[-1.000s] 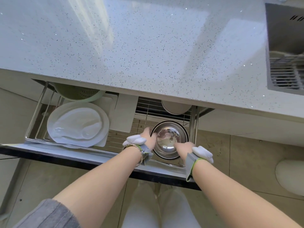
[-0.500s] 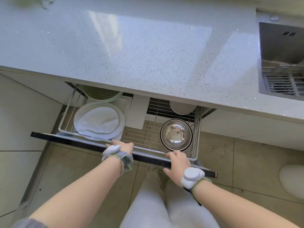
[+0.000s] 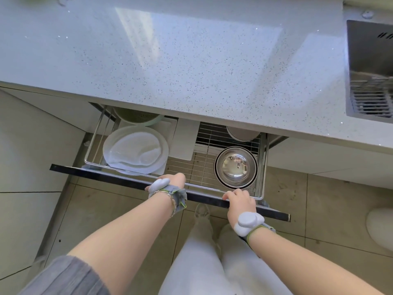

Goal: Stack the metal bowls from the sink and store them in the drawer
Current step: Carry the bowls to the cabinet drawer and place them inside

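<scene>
A stack of shiny metal bowls sits at the right end of the pulled-out wire drawer under the counter. Both my hands rest on the drawer's dark front panel. My left hand grips the panel near its middle, fingers curled over the top edge. My right hand holds the same edge just below the bowls. Neither hand touches the bowls. The sink is at the far right, with a wire rack inside.
In the drawer lie white plates, a green colander, a white board and a pale bowl at the back. The speckled countertop overhangs the drawer. My legs stand on the tiled floor below.
My hands left the metal bowls in the drawer and moved back onto the drawer's front edge. The view has pulled back and shifted.
</scene>
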The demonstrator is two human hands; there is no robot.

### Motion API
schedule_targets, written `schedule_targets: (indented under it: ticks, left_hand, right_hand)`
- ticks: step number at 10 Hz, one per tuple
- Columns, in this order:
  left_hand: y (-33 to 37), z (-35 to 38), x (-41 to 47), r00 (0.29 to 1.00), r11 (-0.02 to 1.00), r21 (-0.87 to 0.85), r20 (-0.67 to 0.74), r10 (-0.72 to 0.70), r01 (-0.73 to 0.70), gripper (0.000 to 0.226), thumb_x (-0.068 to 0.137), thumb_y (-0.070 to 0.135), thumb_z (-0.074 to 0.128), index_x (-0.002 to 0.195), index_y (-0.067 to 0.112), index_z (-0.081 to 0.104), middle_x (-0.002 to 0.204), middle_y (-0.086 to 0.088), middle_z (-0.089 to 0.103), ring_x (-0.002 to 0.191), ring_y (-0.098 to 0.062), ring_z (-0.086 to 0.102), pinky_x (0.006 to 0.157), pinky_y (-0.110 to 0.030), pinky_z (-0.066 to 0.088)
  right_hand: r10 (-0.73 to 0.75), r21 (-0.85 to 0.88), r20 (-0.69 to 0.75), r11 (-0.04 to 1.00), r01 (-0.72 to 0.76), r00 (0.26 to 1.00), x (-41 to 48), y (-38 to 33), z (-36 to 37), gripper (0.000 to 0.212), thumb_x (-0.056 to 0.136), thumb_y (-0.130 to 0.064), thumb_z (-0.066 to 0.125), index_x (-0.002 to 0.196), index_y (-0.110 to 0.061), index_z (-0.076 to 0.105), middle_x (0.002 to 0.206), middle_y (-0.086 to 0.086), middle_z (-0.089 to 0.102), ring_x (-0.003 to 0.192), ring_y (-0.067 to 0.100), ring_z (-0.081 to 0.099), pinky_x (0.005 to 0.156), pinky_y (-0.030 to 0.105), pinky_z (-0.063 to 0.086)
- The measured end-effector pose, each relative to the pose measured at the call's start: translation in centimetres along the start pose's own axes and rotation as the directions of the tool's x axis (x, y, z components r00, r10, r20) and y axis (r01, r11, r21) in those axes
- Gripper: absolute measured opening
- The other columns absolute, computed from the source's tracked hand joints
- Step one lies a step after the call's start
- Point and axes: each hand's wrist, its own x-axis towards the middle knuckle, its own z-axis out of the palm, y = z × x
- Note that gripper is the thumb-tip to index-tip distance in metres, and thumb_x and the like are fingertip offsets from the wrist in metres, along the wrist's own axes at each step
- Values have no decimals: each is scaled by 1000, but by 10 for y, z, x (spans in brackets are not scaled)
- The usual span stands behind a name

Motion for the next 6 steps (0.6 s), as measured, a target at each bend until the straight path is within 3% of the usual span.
schedule_targets:
  ticks: [1, 2, 4, 5, 6]
  left_hand:
    - [11, -12, -6, 998, 927, -372, 4, -57, 54, 58, 87, 24, 48, 139, -1, 45, 143, -23, 46, 132, -39, 45, 109, -46, 39]
    - [19, -12, 8, 998, 877, -480, -35, -44, 22, 65, 84, 25, 51, 141, -4, 40, 147, -23, 42, 134, -38, 43, 110, -47, 38]
    - [38, -35, 9, 998, 880, -472, -48, 41, -59, 55, 88, 21, 51, 137, -5, 46, 142, -22, 48, 131, -35, 48, 103, -38, 42]
    - [49, -50, 12, 993, 867, -486, -90, 74, -108, 53, 89, 21, 50, 136, -4, 47, 140, -22, 49, 125, -35, 51, 97, -35, 44]
    - [57, -61, 17, 990, 850, -516, -132, 40, -103, 44, 90, 23, 49, 127, 0, 46, 125, -15, 47, 101, -33, 51, 81, -29, 35]
  right_hand:
    - [37, 26, -9, 999, -36, 999, 9, 5, -7, 40, 91, -5, 43, 125, -24, 52, 132, 2, 48, 128, 25, 37, 101, 32, 31]
    - [78, 56, -29, 995, -77, 996, 20, 9, -16, 33, 93, -9, 45, 122, -22, 54, 130, 4, 50, 125, 26, 40, 99, 33, 34]
    - [194, 226, -39, 957, -180, 980, 37, 8, -38, 19, 96, -17, 46, 114, -13, 52, 120, 10, 53, 109, 30, 55, 87, 37, 43]
    - [390, 340, 73, 856, -390, 918, 45, 10, -46, 26, 96, -33, 47, 99, -9, 52, 99, 9, 59, 94, 29, 62, 74, 32, 43]
    - [480, 618, 415, 474, -627, 773, 46, 9, -47, 44, 96, -46, 37, 90, -5, 53, 83, 5, 64, 77, 21, 64, 71, 28, 51]
